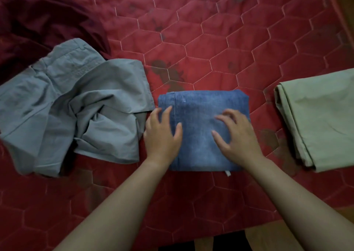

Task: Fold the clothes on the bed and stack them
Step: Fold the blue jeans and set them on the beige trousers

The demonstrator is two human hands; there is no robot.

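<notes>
Denim x1, shorts x1, hands x2

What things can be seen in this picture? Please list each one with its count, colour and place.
folded denim garment: one, blue, centre of the bed, under both hands
crumpled garment: one, grey-blue, left of the denim, not folded
folded cloth: one, pale green, right edge of the view
dark cloth: one, maroon, top left corner
quilted bed cover: one, red with hexagon stitching, under all the clothes
left hand: one, rests on the denim's left side, fingers spread
right hand: one, touches the denim's right side, fingers slightly bent
</notes>
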